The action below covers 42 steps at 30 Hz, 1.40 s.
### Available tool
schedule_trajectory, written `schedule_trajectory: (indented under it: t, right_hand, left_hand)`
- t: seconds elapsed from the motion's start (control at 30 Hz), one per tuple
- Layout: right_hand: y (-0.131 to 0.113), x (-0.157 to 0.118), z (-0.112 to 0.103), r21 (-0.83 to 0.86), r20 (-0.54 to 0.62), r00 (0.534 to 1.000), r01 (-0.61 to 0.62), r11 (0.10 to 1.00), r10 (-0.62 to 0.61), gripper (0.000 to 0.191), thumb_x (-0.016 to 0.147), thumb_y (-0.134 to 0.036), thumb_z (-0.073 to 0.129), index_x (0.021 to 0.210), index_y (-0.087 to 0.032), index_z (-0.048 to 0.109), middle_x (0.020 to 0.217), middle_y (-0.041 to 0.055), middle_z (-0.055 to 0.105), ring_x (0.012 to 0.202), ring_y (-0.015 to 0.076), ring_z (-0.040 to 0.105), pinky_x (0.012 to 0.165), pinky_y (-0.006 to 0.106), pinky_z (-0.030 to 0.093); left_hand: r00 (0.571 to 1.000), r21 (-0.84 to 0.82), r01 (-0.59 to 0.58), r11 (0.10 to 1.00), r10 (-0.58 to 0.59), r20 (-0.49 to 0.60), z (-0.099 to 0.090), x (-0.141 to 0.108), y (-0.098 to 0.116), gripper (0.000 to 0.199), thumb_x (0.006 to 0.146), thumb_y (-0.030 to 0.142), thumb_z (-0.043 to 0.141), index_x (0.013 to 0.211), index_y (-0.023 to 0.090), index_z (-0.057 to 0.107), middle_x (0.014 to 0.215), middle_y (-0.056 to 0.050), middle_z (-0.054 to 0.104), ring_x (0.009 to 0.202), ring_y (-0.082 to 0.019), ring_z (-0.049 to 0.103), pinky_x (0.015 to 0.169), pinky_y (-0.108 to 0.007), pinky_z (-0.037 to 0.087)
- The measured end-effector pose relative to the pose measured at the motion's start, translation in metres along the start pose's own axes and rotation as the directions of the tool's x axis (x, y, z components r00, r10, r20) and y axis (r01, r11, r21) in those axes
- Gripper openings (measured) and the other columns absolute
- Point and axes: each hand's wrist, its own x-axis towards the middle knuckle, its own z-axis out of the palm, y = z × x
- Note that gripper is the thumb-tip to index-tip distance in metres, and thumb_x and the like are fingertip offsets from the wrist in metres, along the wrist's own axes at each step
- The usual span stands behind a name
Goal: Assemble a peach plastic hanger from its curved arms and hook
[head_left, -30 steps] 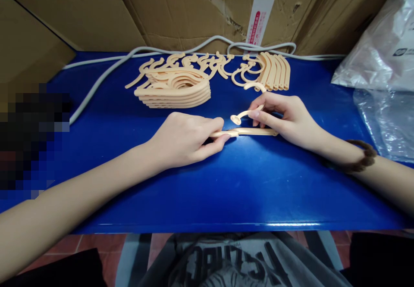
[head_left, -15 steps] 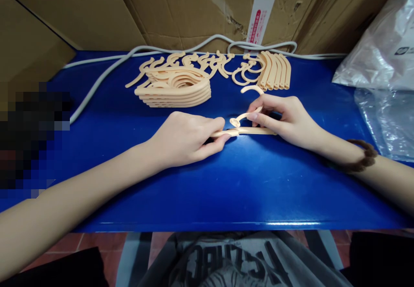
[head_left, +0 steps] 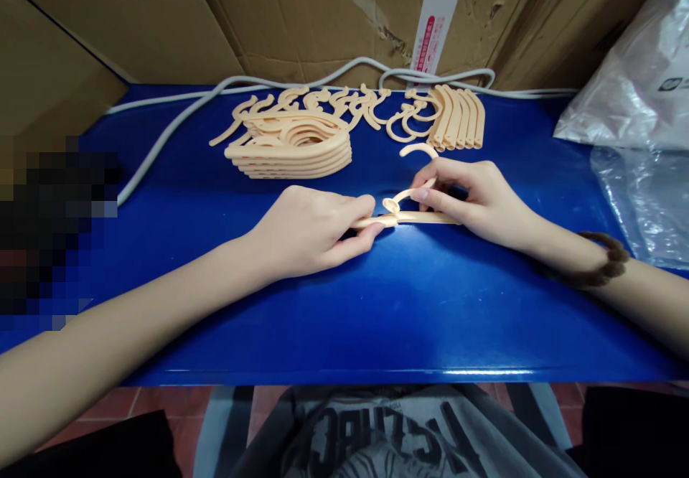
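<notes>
Between my hands lies a beige plastic hanger arm piece [head_left: 428, 217], low over the blue table. My left hand [head_left: 317, 232] pinches its left end between thumb and fingers. A curved beige hanger hook [head_left: 406, 195] is pinched in my right hand [head_left: 467, 192]; its round knobbed end sits at the joint of the arm piece, touching or just above it, I cannot tell which. The hook's curved tip shows above my right fingers. My right fingers hide part of the hook and the right end of the arm piece.
Behind my hands are a stack of folded beige hangers [head_left: 291, 156], loose hooks [head_left: 349, 105] and a row of hanger arms [head_left: 457, 119]. A white cable [head_left: 177, 115] runs along the back, before cardboard boxes [head_left: 323, 19]. Clear plastic bags [head_left: 619, 97] lie at right on the blue table [head_left: 377, 327].
The hook's knobbed end has tilted very slightly at the joint. Both hands keep their place and grip.
</notes>
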Motion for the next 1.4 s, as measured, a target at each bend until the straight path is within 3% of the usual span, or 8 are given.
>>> schedule_trajectory:
  t: [1.4]
  right_hand:
    - [0.0003, -0.0004, -0.0007, 0.008, 0.012, 1.0, 0.019, 1.0, -0.019, 0.025, 0.096, -0.045, 0.064, 0.093, -0.021, 0.07, 0.079, 0.001, 0.071, 0.07, 0.0161, 0.062, 0.065, 0.03, 0.044]
  left_hand:
    - [1.0, 0.0, -0.008, 1.0, 0.008, 0.018, -0.0004, 0.0014, -0.0006, 0.039, 0.105, 0.04, 0.046, 0.072, 0.02, 0.049, 0.057, 0.004, 0.056, 0.048, -0.012, 0.048, 0.049, -0.026, 0.018]
